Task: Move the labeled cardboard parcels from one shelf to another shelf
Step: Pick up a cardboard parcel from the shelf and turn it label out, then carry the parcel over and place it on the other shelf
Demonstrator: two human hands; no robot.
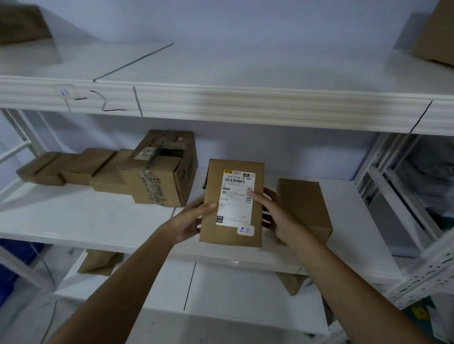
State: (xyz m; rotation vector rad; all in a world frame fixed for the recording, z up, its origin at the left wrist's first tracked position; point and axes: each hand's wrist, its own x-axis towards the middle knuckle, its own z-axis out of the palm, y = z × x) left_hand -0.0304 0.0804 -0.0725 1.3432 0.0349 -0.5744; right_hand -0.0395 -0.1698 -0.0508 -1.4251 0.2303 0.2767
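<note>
A flat brown labeled parcel (232, 232) with a white shipping label facing me is held between both hands over the front of the middle shelf (86, 222). My left hand (190, 220) grips its left edge, thumb on the front face. My right hand (276, 214) holds its right edge, fingers on the label. Whether its lower end rests on the shelf I cannot tell. Just right of it, a plain cardboard box (307, 205) lies on the same shelf, partly behind my right hand.
A taped cardboard box (160, 173) and a row of flat parcels (71, 167) lie at the left of the middle shelf. The upper shelf (224, 103) carries a box at far left (18, 24) and one at far right (448, 36). Parcels (97, 262) sit on the lower shelf.
</note>
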